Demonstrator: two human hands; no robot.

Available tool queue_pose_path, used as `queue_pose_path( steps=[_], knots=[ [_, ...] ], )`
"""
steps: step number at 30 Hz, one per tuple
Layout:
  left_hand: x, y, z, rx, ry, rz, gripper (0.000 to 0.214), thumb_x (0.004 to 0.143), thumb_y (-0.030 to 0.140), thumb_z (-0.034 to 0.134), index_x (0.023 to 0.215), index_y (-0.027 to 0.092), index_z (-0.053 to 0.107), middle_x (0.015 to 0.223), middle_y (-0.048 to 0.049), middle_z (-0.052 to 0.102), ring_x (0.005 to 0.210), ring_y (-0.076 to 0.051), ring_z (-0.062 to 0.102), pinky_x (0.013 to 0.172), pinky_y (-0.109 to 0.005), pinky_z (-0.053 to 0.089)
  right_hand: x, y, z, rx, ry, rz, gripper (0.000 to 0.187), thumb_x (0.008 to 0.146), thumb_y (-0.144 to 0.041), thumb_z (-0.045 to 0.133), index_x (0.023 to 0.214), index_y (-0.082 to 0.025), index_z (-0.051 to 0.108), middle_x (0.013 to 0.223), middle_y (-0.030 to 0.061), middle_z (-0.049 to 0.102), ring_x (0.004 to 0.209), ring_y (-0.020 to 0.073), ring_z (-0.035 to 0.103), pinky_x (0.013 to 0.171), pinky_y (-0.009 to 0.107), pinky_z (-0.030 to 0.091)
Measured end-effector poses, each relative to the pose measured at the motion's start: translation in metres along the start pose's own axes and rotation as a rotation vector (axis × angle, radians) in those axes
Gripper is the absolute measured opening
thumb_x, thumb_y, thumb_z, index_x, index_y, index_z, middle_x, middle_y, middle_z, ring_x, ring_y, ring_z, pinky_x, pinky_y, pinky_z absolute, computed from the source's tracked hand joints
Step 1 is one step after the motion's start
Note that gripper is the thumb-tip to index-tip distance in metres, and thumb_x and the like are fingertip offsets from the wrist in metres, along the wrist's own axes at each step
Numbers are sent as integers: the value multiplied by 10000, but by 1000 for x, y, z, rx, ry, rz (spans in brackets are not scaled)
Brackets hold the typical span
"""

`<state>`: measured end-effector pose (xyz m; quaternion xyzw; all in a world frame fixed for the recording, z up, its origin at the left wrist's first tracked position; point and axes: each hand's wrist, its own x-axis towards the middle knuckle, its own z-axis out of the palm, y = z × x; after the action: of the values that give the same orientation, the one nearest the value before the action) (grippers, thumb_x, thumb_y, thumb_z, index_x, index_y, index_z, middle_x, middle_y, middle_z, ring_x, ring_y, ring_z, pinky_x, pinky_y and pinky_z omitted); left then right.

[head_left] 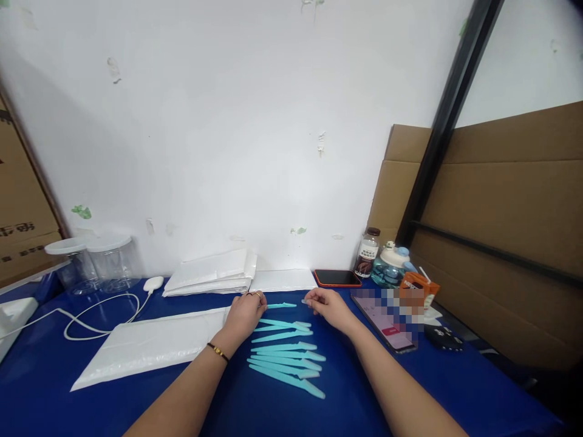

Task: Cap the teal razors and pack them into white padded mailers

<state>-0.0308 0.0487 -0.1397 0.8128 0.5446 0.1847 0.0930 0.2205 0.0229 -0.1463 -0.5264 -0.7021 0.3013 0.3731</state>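
My left hand (248,311), with a ring and a dark beaded bracelet, pinches the handle end of a teal eyebrow razor (281,305). My right hand (328,305) is closed in a pinch on a small translucent piece (304,301), which looks like a blade cap. A gap separates that piece from the razor's tip. Nearer to me, several more teal eyebrow razors (285,349) lie in a loose column on the blue table (268,413), their blade ends toward the right. My left fingers partly hide the held razor's handle.
A white mailer bag (150,346) lies on the left, with stacked mailers (209,273) behind. Farther left are clear jars (112,261) and a white cable (102,297). On the right are two phones (337,278), a brown-capped bottle (367,252), a drink bottle (388,267) and an orange pack (419,288).
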Motion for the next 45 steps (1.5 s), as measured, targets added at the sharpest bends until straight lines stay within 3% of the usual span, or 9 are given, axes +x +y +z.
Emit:
queue_pose_path(
  steps=[4,12,19,27,40,43,45],
  knots=[
    [-1,-2,-3,-141,-22,7,123,829,277,463,823,206,563,765,10,638,717,-137,573,689,-238,359,-1,-4,4,144,-14,18,240,778,-316,539,913,-148,645,655,22,624,627,151,586,580,242,434],
    [-3,3,-5,-158,-49,-4,122,816,283,468,796,201,556,771,2,634,737,-141,574,663,-224,355,-1,-5,6,126,19,-17,203,756,-313,560,852,-159,650,678,26,630,633,156,599,614,263,448],
    [-3,-3,-2,-299,-40,14,79,810,220,404,802,211,482,734,9,622,680,-135,566,634,-225,368,0,-6,1,363,82,-2,229,725,-378,617,825,-174,590,666,-1,612,558,123,576,501,220,408],
    [-4,-5,1,-468,-59,74,92,790,189,380,786,203,470,735,9,607,662,-129,539,613,-222,374,-3,-13,1,542,173,55,290,585,-374,760,749,-151,673,676,51,682,655,170,613,641,287,460],
    [-9,10,-2,-457,-147,97,123,800,282,439,790,192,523,725,7,630,624,-122,525,565,-216,355,-5,-18,13,504,17,55,268,583,-347,758,754,-151,696,680,41,699,644,165,621,649,286,456],
    [-12,17,-2,-249,-131,101,140,795,289,465,792,200,573,740,-1,638,689,-144,552,667,-250,382,-5,-13,12,365,-6,40,179,613,-301,719,710,-158,675,630,19,670,610,152,602,616,270,450],
    [-15,21,-3,-130,-106,128,162,791,306,494,860,214,609,854,-22,654,844,-186,568,801,-306,375,-5,-8,11,201,-39,9,105,625,-254,690,678,-166,663,606,5,645,582,137,576,585,253,436]
  ],
)
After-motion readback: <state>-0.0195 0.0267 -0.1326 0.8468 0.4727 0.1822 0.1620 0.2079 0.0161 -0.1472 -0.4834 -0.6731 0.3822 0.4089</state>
